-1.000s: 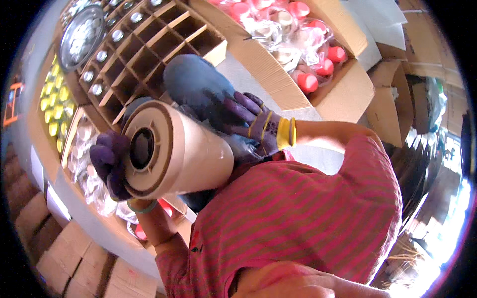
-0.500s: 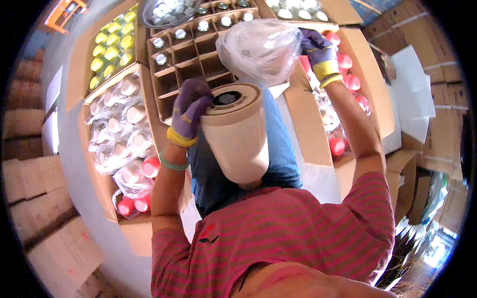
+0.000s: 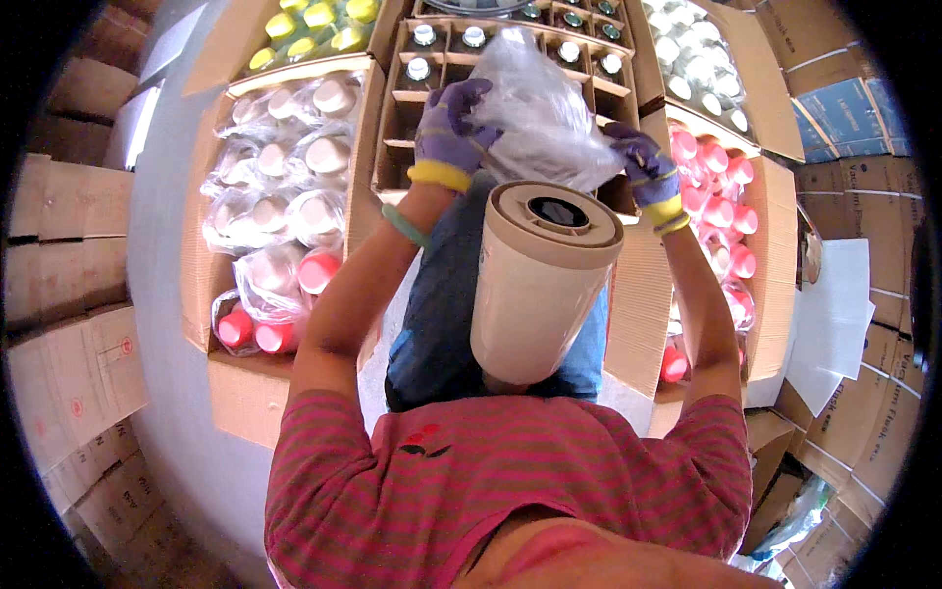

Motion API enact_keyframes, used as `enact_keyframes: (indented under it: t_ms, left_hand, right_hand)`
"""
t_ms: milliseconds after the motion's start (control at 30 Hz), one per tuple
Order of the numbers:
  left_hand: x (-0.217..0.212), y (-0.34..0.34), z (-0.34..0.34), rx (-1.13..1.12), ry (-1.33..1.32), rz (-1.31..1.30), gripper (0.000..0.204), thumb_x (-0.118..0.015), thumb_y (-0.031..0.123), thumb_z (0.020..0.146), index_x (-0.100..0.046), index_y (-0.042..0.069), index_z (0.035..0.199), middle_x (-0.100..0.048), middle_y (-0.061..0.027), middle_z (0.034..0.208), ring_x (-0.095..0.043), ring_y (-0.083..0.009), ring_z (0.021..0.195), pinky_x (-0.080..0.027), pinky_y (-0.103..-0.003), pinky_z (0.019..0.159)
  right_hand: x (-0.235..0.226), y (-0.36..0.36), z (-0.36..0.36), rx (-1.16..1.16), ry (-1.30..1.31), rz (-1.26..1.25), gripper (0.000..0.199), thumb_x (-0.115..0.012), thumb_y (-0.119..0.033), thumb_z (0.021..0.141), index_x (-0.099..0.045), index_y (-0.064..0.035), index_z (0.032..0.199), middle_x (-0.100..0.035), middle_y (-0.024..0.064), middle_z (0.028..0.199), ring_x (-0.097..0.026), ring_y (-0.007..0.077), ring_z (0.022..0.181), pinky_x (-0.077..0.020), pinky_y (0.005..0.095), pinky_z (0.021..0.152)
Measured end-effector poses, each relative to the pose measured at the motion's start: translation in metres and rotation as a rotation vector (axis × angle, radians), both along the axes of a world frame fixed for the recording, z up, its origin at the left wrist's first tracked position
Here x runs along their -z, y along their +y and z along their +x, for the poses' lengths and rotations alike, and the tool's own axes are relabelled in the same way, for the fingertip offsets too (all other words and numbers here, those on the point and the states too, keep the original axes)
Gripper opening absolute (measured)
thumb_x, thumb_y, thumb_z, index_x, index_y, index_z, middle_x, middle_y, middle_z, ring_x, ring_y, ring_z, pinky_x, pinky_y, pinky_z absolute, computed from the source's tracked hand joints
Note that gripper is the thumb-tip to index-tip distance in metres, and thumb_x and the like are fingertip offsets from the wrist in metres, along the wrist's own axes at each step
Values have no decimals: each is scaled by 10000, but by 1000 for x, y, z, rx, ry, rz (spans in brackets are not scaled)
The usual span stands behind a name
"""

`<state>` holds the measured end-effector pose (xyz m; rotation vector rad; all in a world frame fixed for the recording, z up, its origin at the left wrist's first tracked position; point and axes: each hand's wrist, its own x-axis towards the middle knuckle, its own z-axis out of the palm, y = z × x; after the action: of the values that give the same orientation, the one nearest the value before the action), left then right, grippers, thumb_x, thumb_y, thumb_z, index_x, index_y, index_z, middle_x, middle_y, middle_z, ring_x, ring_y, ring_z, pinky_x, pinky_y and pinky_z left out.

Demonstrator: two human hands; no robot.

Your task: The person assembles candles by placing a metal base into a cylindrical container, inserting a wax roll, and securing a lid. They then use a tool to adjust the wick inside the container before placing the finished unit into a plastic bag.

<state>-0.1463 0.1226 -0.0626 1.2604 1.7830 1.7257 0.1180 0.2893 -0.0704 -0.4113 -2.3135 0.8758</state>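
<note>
A clear plastic bag (image 3: 540, 118) is spread between my two gloved hands, above a divided carton. My left hand (image 3: 453, 137), in a purple and yellow glove, has its fingers curled at the bag's left edge. My right hand (image 3: 645, 175), gloved alike, pinches the bag's lower right corner. Nearer to me, a cream-coloured flask (image 3: 535, 304) rests on my lap between the thighs, touched by neither hand. Its ringed end with a dark round middle faces up, and its other end is hidden against my body.
The divided carton (image 3: 391, 118) holds several flasks with shiny tops. On the left stands a carton (image 3: 201, 304) of bagged flasks, on the right one (image 3: 775, 265) of red-topped flasks. Yellow-topped (image 3: 319, 15) and white-topped flasks (image 3: 692, 59) fill cartons farther off. Stacked boxes (image 3: 74, 373) line both sides.
My left hand has left the flask's upper end and moved right and up to the bag. The bag is now stretched between both hands. The flask appears farther right in view.
</note>
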Motion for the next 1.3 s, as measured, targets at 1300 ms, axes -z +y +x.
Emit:
enact_keyframes:
  t_ms: [1300]
  left_hand:
    - [27, -258, 115, 674, 654, -96, 265, -565, 285, 812, -607, 209, 1062, -599, -32, 1076, -549, -271, 1061, -417, -476, 959]
  right_hand:
    - [41, -206, 136, -132, -366, -477, 157, -625, -160, 828, -641, -96, 970, -611, 96, 902, -606, 263, 821, -480, 400, 732]
